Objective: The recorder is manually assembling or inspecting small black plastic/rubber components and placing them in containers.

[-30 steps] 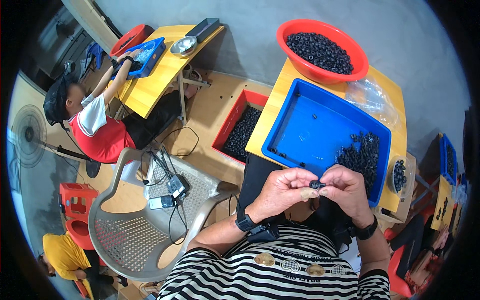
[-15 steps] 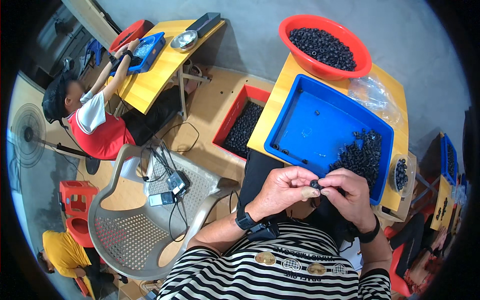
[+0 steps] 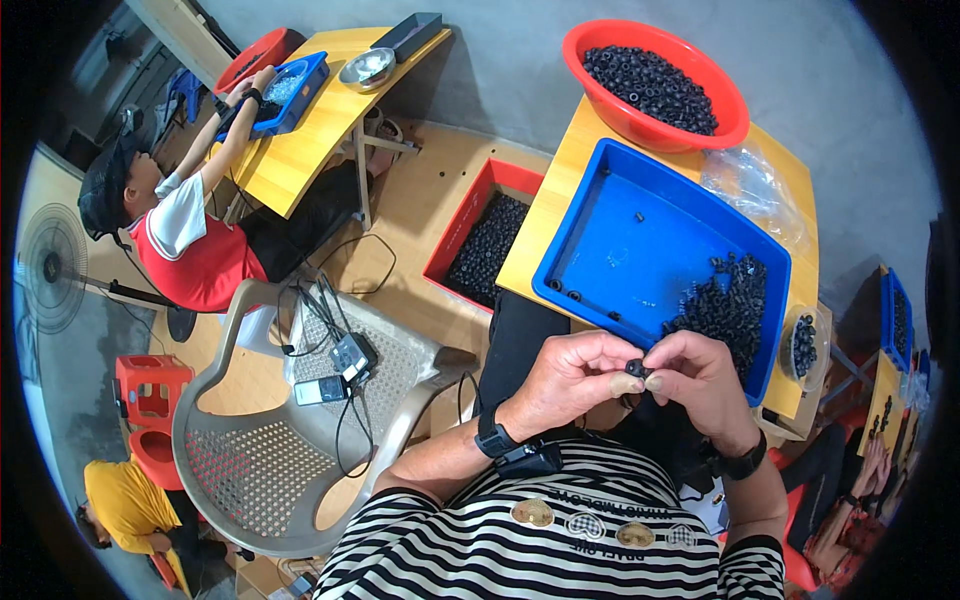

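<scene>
Between the fingertips of my left hand (image 3: pixel 577 378) and my right hand (image 3: pixel 700 382) is a small black ring-shaped part (image 3: pixel 637 369). Both hands pinch it, thumbs and forefingers closed together, just off the near edge of a blue tray (image 3: pixel 610 245). Many small black parts (image 3: pixel 730 305) lie heaped in the tray's right side, and a few loose ones sit near its left corner and toward the far side. Fingers cover much of the held piece, so its details are hard to make out.
A red basin (image 3: pixel 735 120) of black rings stands at the table's far end, beside a clear plastic bag (image 3: pixel 755 195). A small clear bowl (image 3: pixel 803 345) of parts is at right. Left are a red box (image 3: pixel 460 225) and a chair (image 3: pixel 240 465) holding devices. Other people work nearby.
Both hands stay together at nearly the same place, with the fingers shifted slightly around the black part. The view has moved a little.
</scene>
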The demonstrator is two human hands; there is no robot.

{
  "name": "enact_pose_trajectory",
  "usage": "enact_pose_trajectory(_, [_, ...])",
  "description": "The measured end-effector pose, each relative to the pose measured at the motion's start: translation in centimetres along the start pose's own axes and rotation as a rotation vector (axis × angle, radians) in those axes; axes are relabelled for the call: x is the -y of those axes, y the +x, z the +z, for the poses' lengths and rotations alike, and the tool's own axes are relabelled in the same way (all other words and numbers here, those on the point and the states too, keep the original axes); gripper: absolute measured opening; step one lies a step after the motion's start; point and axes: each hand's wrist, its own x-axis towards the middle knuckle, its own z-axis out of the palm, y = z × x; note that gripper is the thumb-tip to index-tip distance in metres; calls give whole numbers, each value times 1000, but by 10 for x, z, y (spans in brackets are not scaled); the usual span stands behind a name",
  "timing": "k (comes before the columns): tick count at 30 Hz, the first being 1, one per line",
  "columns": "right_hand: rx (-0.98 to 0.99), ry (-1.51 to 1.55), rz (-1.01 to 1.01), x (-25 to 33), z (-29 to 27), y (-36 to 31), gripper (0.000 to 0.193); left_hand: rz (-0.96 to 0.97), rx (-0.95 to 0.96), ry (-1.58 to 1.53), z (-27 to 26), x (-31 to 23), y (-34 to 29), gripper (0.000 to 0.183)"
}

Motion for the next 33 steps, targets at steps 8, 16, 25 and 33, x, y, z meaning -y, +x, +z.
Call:
enact_pose_trajectory(8, [72,382,200,-12,1,2,14,268,-22,351,-7,-4,2,29])
enact_pose_trajectory(16, [204,357,302,-13,5,2,34,389,25,491,-18,3,2,33])
enact_pose_trajectory(25, [205,260,176,-21,4,0,35,479,48,615,-17,-1,6,34])
enact_pose_trajectory(33, [152,377,159,-25,6,-1,25,467,107,515,-11,5,11,35])
